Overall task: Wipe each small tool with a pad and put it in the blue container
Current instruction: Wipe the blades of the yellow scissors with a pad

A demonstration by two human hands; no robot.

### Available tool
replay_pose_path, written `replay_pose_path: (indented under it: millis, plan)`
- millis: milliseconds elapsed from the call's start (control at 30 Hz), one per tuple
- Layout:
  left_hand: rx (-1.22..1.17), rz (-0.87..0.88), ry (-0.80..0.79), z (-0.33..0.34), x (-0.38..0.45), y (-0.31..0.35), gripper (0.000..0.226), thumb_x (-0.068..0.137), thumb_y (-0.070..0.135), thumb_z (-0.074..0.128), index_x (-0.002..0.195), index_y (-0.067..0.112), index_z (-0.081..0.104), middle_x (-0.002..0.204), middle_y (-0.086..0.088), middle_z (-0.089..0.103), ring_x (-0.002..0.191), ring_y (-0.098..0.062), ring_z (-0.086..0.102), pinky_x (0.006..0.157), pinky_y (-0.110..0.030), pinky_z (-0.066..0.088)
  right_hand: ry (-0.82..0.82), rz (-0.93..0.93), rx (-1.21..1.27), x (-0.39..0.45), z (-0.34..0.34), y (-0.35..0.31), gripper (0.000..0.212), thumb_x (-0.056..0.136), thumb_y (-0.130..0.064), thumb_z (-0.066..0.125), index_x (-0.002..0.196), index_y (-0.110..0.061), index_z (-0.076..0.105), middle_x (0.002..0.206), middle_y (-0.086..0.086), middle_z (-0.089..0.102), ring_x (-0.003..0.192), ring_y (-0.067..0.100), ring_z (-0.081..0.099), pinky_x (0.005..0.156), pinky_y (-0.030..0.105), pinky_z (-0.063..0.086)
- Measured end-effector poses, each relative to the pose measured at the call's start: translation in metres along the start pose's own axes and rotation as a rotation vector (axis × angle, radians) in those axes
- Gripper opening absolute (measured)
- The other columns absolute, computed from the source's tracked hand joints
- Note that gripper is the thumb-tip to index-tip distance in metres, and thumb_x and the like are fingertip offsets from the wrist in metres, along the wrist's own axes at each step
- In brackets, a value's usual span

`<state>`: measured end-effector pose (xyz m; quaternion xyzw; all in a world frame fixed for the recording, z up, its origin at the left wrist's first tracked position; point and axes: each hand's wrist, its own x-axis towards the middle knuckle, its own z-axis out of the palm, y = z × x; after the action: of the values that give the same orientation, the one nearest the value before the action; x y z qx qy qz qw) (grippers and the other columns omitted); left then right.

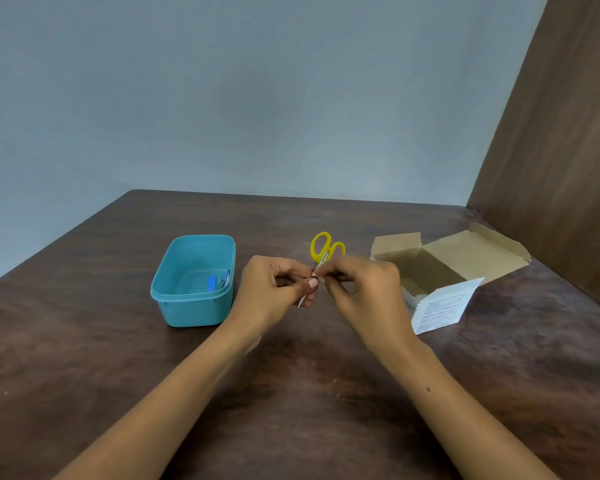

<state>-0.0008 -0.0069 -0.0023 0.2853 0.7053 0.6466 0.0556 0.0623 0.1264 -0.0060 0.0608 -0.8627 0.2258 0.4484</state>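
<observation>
Desk: dark wood-grain top that carries everything here; a blue-grey wall stands behind it and a brown panel rises at the right
Cardboard box: open, flaps spread, well to the right of the hands; pale flat pieces lie inside, likely the pads, though they are too blurred to be sure
Blue container: open tub with no lid, just to the left of the left hand; a blue-handled tool and a thin grey item lie against its right inner wall, so part of the job looks done
Left hand: fingers curled, thumb and forefinger pinching a small white pad that wraps the blades; a white corner of it pokes out below the thumb
Right hand: fingers curled, grip pinching at the same spot just beside the left thumb; whether it holds the blades or the pad I cannot tell
Scissors: small pair with yellow loops, held above the desk between the two hands, loops pointing away from the person, blades hidden in the pinch
Step in hand: wiping the scissors, judged from the pad closed round the blades while the loops stand free
Next move: probably draw the pad along the blades to the tip, then carry the scissors left and lay them in the tub beside the tools already there; the pad must come away first, and the points want a careful hold
</observation>
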Motion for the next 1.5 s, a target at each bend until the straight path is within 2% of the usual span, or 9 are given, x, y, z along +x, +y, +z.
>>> replay_pose_path:
  millis: [267,433,567,700,867,1033,1267,1367,1500]
  plan:
    - [0.072,-0.031,-0.106,0.006,-0.001,-0.005,0.012,0.078,-0.003,0.071,0.09,-0.006,0.071,0.061,-0.008,0.067,0.053,-0.011,0.065,0.056,-0.022,0.052,0.223,0.155,0.017,0.004,-0.011,0.003,0.011,0.075,0.001,0.071,0.079,-0.009,0.071,0.074,0.002,0.072,0.068,0.013,0.068,0.062,0.034,0.056]
    - [0.119,0.004,-0.096,0.002,-0.001,-0.005,0.005,0.079,-0.003,0.07,0.081,0.001,0.073,0.056,-0.005,0.066,0.051,-0.013,0.063,0.057,-0.025,0.052,0.155,0.075,0.03,0.001,-0.003,-0.001,0.009,0.074,0.0,0.071,0.075,-0.008,0.07,0.073,0.0,0.071,0.065,0.012,0.067,0.059,0.034,0.055]
    - [0.128,0.026,-0.101,-0.002,0.0,-0.004,0.015,0.079,-0.001,0.07,0.079,0.013,0.075,0.06,-0.007,0.068,0.055,-0.015,0.064,0.06,-0.031,0.056,0.099,0.015,0.026,-0.002,0.003,-0.004,0.003,0.074,-0.006,0.068,0.075,-0.009,0.07,0.071,0.0,0.07,0.064,0.012,0.067,0.057,0.035,0.054]
    - [0.195,0.05,-0.125,0.004,-0.003,-0.002,0.008,0.079,0.0,0.07,0.085,0.005,0.074,0.063,-0.008,0.069,0.056,-0.01,0.066,0.057,-0.022,0.055,0.146,0.039,-0.01,0.001,-0.003,-0.002,0.008,0.075,-0.002,0.071,0.078,-0.009,0.071,0.075,0.001,0.072,0.067,0.013,0.067,0.058,0.033,0.054]
    - [0.255,0.067,-0.106,0.006,-0.005,-0.001,0.007,0.078,0.002,0.071,0.084,0.003,0.075,0.065,-0.011,0.071,0.058,-0.014,0.068,0.062,-0.028,0.06,0.205,0.131,-0.008,0.004,-0.012,0.003,0.011,0.075,0.0,0.072,0.079,-0.01,0.07,0.075,0.0,0.072,0.069,0.01,0.066,0.063,0.029,0.054]
    - [0.322,0.085,-0.094,0.002,-0.005,0.001,0.009,0.079,0.008,0.072,0.086,0.013,0.074,0.063,0.0,0.07,0.058,-0.009,0.069,0.066,-0.028,0.06,0.102,0.003,-0.014,0.001,-0.005,-0.002,0.009,0.077,0.0,0.071,0.079,-0.009,0.07,0.077,0.001,0.072,0.069,0.014,0.068,0.06,0.033,0.054]
    - [0.405,0.183,-0.036,0.007,-0.008,0.006,0.007,0.078,0.007,0.073,0.084,0.01,0.075,0.064,-0.004,0.071,0.058,-0.011,0.068,0.066,-0.031,0.059,0.199,0.168,0.018,0.006,-0.012,0.003,0.011,0.079,-0.001,0.07,0.082,-0.011,0.07,0.076,-0.002,0.071,0.071,0.009,0.067,0.067,0.032,0.056]
    - [0.558,0.286,0.005,0.005,-0.006,0.003,0.009,0.077,0.007,0.073,0.084,0.011,0.076,0.072,-0.004,0.071,0.063,-0.014,0.065,0.066,-0.03,0.055,0.216,0.234,0.023,0.006,-0.01,0.005,0.009,0.082,-0.002,0.068,0.084,-0.011,0.069,0.077,0.0,0.072,0.072,0.011,0.067,0.069,0.026,0.054]
    - [0.762,0.459,0.019,0.002,-0.005,0.0,0.012,0.08,0.003,0.065,0.085,0.008,0.075,0.071,-0.005,0.061,0.062,-0.021,0.057,0.056,-0.036,0.048,0.2,0.27,0.08,0.008,-0.013,0.008,0.009,0.081,-0.002,0.068,0.082,-0.011,0.069,0.077,-0.003,0.071,0.074,0.008,0.065,0.068,0.015,0.051]
